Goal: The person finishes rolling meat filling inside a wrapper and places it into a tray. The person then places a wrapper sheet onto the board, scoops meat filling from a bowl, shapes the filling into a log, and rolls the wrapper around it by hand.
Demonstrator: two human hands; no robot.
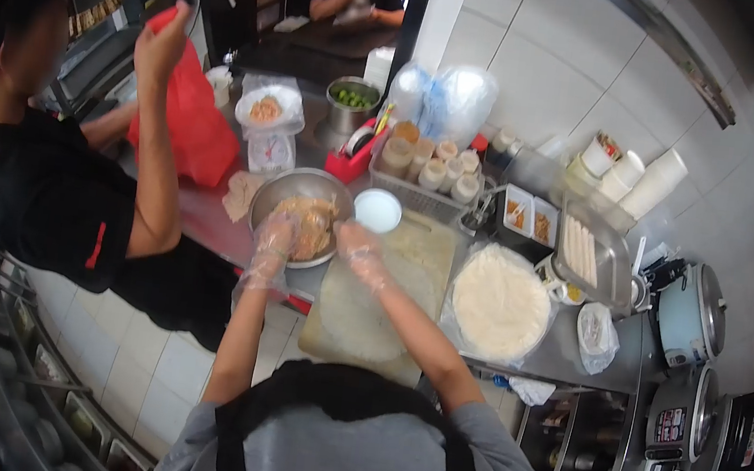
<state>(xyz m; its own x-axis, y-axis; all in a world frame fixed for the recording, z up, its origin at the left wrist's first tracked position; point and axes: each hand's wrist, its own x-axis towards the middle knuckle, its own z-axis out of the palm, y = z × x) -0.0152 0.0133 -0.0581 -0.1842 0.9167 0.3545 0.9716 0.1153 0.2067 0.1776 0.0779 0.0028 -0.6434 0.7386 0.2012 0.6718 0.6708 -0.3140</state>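
Bench: a crowded steel bench (202, 216); a cutting board (429, 253) lies right of the bowl, with a white dish (377, 210) between them at the back.
Behind the bowl: a red tape dispenser (348, 166), a white scale (271, 154) carrying pale food, and lidded jars (433, 173) limit the space.
Far right: a round tub (535, 342) filled with something white, near a metal tray (611, 283) of pale sticks.
Co-worker: a person in black (59, 182) at left, raising a red bag (184, 132).
Hard to make out: the left hand's fingertips are hidden in the food; the picture's corners are dark.
Left hand: gloved in clear plastic, the left hand (275, 234) dips into the bowl; I cannot tell how wide its fingers are.
Right hand: also gloved, the right hand (358, 246) is curled at the bowl's right rim; any grip is unclear.
Bowl: round, shiny metal, the bowl (300, 185) sits at the bench's front edge.
Mixture: a lumpy, pale orange-beige mixture (315, 230) inside.
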